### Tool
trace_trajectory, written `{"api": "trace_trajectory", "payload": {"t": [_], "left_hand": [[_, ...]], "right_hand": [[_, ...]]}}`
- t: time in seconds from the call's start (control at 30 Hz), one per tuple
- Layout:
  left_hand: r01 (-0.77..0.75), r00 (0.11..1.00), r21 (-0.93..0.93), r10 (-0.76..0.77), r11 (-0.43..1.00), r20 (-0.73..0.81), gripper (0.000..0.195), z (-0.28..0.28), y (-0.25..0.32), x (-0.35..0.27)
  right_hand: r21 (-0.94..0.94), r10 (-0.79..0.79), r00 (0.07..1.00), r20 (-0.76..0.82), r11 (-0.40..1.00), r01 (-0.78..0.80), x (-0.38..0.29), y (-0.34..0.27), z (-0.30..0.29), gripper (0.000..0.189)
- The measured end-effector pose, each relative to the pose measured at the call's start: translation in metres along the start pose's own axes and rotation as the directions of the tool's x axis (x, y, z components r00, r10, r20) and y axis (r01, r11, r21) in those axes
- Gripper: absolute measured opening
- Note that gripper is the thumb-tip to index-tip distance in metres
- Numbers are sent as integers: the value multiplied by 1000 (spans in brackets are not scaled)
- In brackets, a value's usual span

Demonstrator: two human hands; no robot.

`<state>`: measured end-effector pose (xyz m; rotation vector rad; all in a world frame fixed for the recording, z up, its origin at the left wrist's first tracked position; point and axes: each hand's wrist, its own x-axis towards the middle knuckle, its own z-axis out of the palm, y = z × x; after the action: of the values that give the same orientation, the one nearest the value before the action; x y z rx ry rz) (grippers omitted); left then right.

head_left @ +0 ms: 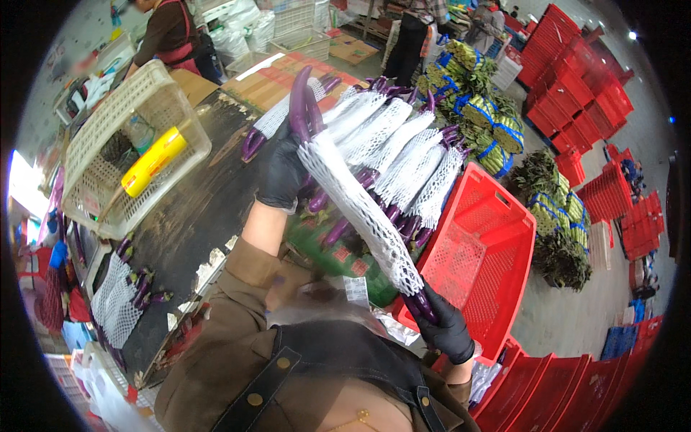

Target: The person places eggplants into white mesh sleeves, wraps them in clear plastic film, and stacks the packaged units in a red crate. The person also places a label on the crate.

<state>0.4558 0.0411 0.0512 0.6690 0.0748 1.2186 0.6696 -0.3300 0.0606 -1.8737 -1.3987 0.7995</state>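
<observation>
A bundle of long purple eggplants in a white foam net sleeve (359, 210) is held slantwise between my two black-gloved hands. My left hand (282, 170) grips it near the upper end, where bare eggplants stick out of the net. My right hand (445, 326) closes around the lower purple ends. Behind the held bundle, several netted eggplant bundles (378, 129) lie side by side in a row, over a green printed surface. One more netted bundle (275, 116) lies just beyond my left hand, on the dark worn table (189, 173).
A cream plastic basket (202, 146) with a yellow roll (154, 162) stands at left. More netted eggplants (116, 302) lie at lower left. A red crate (518, 259) is at my right. Beyond are blue-tied vegetable bundles (480, 110), stacked red crates (577, 81) and a person in an apron (175, 32).
</observation>
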Motion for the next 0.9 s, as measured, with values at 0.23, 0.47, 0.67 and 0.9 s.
{"api": "trace_trajectory", "payload": {"t": [0.23, 0.47, 0.67, 0.9], "left_hand": [[-20, 1000, -74, 19, 997, -17, 53, -4, 21, -25], [-24, 1000, -62, 23, 998, -12, 40, -18, 28, -37], [15, 1000, -159, -13, 987, 18, 39, -30, 28, -42], [-87, 990, 105, 98, 991, -102, 43, -22, 12, -30]], "right_hand": [[-31, -160, 987, 1, 987, 160, 0, -1, -5, 59], [-61, -187, 981, 57, 980, 191, -8, -12, -17, 61], [-225, -171, 983, 71, 957, 183, -14, -17, -23, 60], [-75, -129, 983, 133, 987, 140, -17, 15, -13, 65]]}}
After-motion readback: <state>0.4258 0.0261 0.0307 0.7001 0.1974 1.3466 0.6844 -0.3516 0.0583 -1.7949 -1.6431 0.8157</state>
